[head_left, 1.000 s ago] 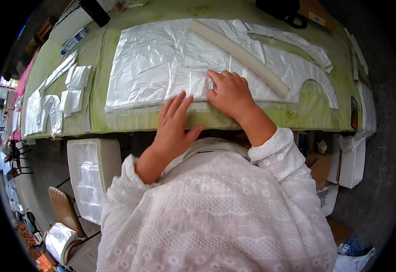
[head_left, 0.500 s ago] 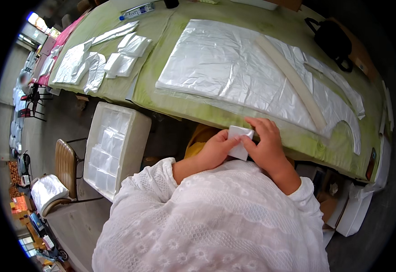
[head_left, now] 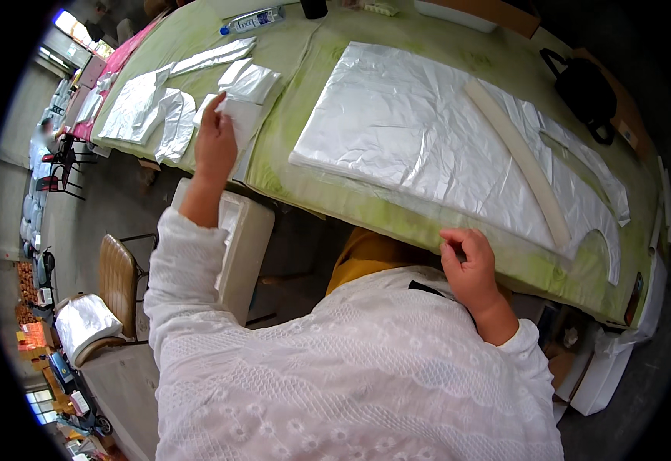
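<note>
My left hand (head_left: 216, 146) is stretched out over the left part of the table, its thumb and fingers closed at a white folded plastic sheet (head_left: 245, 115). That sheet overlaps other folded pieces (head_left: 255, 83), and the fingers partly cover where they meet. Close to my body at the table's front edge, my right hand (head_left: 470, 265) hangs with curled fingers and nothing visible in them. Ahead of it lies a wide stack of thin translucent plastic sheets (head_left: 397, 115), with a long cream strip (head_left: 516, 157) across it.
Below my left forearm stands a white foam box (head_left: 251, 238), partly hidden by my sleeve. More plastic pieces (head_left: 132, 107) lie at the table's far left. A bottle (head_left: 252, 21) and a black bag (head_left: 585, 96) are farther back. A brown chair (head_left: 119, 276) stands left.
Both hands held the small folded sheet before my body. They have parted: my left hand has swung to the far-left pieces, while my right stays near the edge with fingers curled. The view has shifted slightly.
</note>
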Motion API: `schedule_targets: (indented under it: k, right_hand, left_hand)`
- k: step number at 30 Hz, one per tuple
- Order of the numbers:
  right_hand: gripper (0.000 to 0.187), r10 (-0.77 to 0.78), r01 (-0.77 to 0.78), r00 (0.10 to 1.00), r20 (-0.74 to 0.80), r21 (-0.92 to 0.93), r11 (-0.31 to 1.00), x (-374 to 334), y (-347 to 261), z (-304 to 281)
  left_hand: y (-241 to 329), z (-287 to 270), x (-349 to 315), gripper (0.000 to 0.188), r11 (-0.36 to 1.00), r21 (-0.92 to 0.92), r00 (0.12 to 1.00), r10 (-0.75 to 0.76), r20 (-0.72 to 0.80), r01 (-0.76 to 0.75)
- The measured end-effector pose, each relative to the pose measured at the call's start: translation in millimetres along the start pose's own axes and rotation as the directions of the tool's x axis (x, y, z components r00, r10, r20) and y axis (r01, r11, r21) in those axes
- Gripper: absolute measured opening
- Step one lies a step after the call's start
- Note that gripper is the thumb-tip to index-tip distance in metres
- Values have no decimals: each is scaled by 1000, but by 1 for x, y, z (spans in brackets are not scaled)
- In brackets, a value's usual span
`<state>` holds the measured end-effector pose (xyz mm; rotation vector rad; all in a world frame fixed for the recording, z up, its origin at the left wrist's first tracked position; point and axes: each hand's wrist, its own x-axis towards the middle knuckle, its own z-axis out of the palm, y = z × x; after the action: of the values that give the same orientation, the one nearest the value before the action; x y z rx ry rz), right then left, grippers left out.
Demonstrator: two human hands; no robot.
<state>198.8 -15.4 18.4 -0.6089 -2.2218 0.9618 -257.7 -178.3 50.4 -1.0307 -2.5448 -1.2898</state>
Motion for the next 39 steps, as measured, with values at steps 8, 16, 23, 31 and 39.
schedule_targets:
  k: [8,16,23,31,39]
  right_hand:
    - [18,-27,26,1000,-2,-68,997,2,2,4]
    - [18,-46,49,999,22,-107,993,5,-1,2]
    - [17,-86,88,996,24,-93,992,6,-2,0]
    - [21,-159,130,973,-167,-171,977,-1,9,-29]
    - [44,159,-300,945,-285,-565,769,-11,73,-159]
  left_hand:
    - [-53,16,52,51,808,573,983,-37,-180,136]
    - [-54,35,23,26,880,452,963,232,-138,-147]
    - [-63,54,48,32,951,301,994,88,-65,-65]
    - [-59,57,33,32,975,-51,927,187,-326,-215]
    - [23,95,-50,24,912,-409,950,142,277,-17]
